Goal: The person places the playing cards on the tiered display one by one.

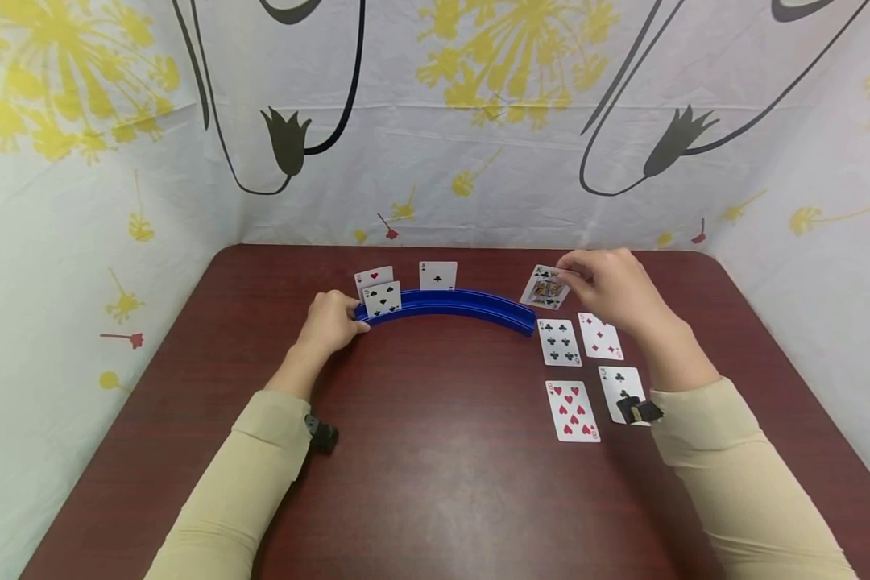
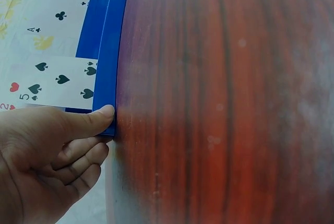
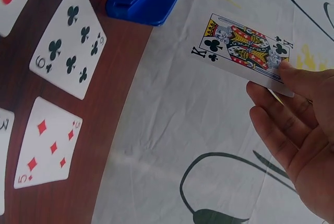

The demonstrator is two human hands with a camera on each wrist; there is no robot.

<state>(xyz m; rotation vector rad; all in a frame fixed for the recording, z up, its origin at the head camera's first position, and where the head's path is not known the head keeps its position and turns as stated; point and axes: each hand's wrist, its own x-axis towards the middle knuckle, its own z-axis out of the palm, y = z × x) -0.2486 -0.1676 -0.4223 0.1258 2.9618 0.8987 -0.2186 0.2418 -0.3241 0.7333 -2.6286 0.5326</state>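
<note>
A curved blue card holder [image 1: 471, 304] lies near the back of the table. My left hand [image 1: 328, 324] pinches its left end, with the thumb [image 2: 99, 118] on the front wall. At that end the five of spades [image 1: 382, 299] stands in front of the two of hearts [image 1: 374, 277]. Further right, the ace of clubs [image 1: 438, 275] stands in the holder. Between thumb and fingers, my right hand [image 1: 609, 282] holds the king of clubs [image 3: 245, 49] by one edge. That card is tilted, in the air beyond the holder's right end and apart from it.
Face up on the right of the table lie the six of clubs [image 1: 559, 342], five of diamonds [image 1: 600, 336], eight of hearts [image 1: 573, 412] and three of clubs [image 1: 616, 383], the last partly covered by the right wrist's camera [image 1: 638, 411]. Patterned cloth [image 1: 435, 193] hangs behind the table.
</note>
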